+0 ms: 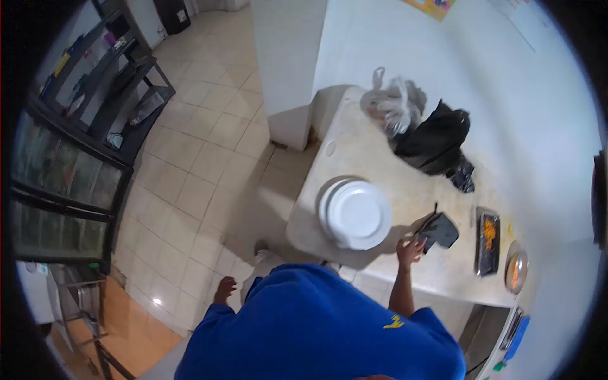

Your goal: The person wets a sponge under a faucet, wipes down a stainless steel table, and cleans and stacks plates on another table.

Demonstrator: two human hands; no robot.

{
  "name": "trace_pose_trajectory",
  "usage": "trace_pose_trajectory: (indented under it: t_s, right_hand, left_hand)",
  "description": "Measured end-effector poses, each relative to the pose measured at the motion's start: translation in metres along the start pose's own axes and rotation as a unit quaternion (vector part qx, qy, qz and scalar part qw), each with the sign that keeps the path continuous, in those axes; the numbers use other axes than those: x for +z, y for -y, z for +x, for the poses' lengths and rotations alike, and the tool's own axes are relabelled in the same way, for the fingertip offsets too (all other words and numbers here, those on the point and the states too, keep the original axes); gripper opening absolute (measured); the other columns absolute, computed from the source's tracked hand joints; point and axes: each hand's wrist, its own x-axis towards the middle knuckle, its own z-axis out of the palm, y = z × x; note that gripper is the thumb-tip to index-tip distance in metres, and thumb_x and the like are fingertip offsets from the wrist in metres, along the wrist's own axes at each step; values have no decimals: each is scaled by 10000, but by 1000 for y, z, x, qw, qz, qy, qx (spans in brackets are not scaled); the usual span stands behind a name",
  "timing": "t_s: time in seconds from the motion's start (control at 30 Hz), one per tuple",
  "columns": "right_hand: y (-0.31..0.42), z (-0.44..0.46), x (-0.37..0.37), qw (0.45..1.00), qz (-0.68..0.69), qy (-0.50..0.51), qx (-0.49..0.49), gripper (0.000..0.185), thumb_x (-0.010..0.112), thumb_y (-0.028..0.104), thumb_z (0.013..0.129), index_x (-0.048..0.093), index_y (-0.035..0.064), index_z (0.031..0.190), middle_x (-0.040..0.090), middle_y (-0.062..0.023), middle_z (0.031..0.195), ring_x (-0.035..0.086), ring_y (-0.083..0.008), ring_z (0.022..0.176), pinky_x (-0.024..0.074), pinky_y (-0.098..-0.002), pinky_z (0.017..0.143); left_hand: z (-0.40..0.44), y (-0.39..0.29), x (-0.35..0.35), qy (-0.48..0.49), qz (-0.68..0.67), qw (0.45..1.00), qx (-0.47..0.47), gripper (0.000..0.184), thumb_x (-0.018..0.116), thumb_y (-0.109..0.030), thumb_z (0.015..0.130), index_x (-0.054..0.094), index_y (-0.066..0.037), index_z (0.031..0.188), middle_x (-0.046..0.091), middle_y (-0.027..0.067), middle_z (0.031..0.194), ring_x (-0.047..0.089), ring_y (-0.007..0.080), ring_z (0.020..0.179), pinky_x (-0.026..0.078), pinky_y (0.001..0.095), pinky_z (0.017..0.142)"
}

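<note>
My right hand (411,251) reaches over the table's near edge, its fingers apart, beside a small dark grey pouch (438,230); whether the fingertips touch the pouch I cannot tell. To its left, white plates (358,214) are stacked near the corner of the pale table (316,190). My left hand (225,289) hangs low over the tiled floor at my left side, fingers apart and holding nothing.
Behind the plates lie a translucent plastic bag (399,104) and a black bag (437,139). At the right are a black tray with orange food (487,244) and a round container (516,271). A white pillar (288,69) and dark shelves (120,95) stand farther left.
</note>
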Motion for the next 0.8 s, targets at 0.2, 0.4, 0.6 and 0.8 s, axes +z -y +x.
trace_pose_trajectory:
  t_s: [0.2, 0.4, 0.6, 0.8]
  right_hand:
    - [76, -41, 18, 957, 260, 121, 49, 708, 569, 403, 795, 300, -17, 1298, 379, -271, 1258, 389, -390, 1155, 347, -424, 935]
    - [112, -64, 11, 917, 361, 93, 145, 794, 542, 428, 825, 186, -77, 1324, 391, -251, 1267, 415, -288, 1163, 341, -334, 946]
    - [91, -52, 44, 892, 401, 132, 163, 801, 571, 427, 795, 228, -83, 1308, 456, -263, 1194, 502, -304, 1068, 438, -337, 830]
    - [106, -49, 32, 921, 348, 93, 149, 763, 596, 403, 783, 294, -95, 1277, 415, -284, 1224, 466, -352, 1097, 403, -372, 883]
  left_hand:
    - [60, -15, -68, -88, 29, 985, -144, 273, 523, -309, 794, 502, -204, 1044, 602, 8, 943, 573, 175, 771, 375, 407, 605]
    - [54, -123, -129, 14, 141, 988, -55, 307, 514, -306, 794, 503, -182, 1075, 599, 23, 918, 578, 182, 781, 386, 412, 571]
    - [111, -172, -136, -64, 30, 997, 24, 365, 510, -429, 805, 479, -197, 1085, 582, 4, 1033, 541, 187, 833, 371, 406, 698]
    - [102, -148, -127, 4, 70, 997, -6, 355, 494, -416, 815, 477, -208, 1102, 585, 4, 1041, 520, 186, 910, 357, 406, 740]
